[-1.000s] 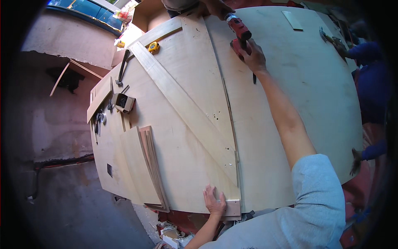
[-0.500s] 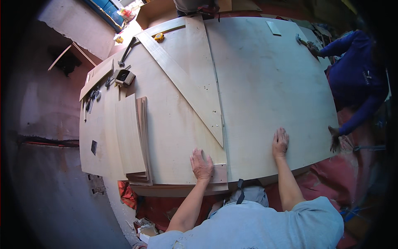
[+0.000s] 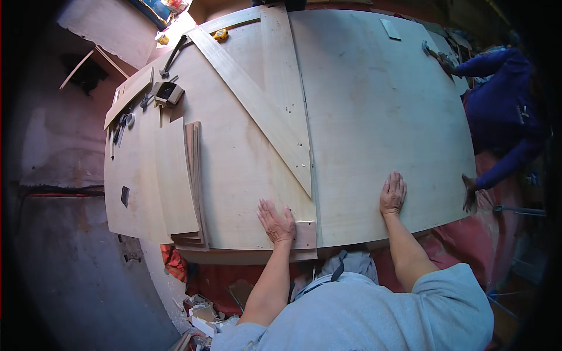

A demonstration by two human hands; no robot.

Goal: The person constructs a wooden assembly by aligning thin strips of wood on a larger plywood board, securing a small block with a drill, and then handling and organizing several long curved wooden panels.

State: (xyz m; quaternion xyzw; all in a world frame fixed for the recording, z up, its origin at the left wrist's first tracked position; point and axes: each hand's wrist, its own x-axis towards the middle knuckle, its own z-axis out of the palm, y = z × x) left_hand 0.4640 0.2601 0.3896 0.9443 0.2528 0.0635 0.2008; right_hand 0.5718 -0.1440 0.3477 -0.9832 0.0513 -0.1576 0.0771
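My left hand [image 3: 277,222] lies flat and open on the left wooden panel [image 3: 234,205]. Beside its wrist is a short wood block [image 3: 305,235] at the near edge. My right hand [image 3: 393,194] rests palm down, fingers stretched out, on the wide pale right panel [image 3: 374,117]. Between the hands runs the seam of the two panels. A long diagonal board [image 3: 252,111] meets an upright board [image 3: 280,76] near that seam, above my left hand. Neither hand holds anything.
A stack of thin boards [image 3: 178,181] lies at the left, near a hand plane [image 3: 169,93], a claw hammer [image 3: 174,55] and a yellow tape measure [image 3: 220,35]. On the right, a co-worker in blue [image 3: 497,105] holds a hammer [image 3: 431,51]. Rubble [image 3: 202,316] litters the floor.
My left hand has shifted slightly left, its fingers now angled further that way. My right hand stays flat on the right panel. The whole view has tilted a little.
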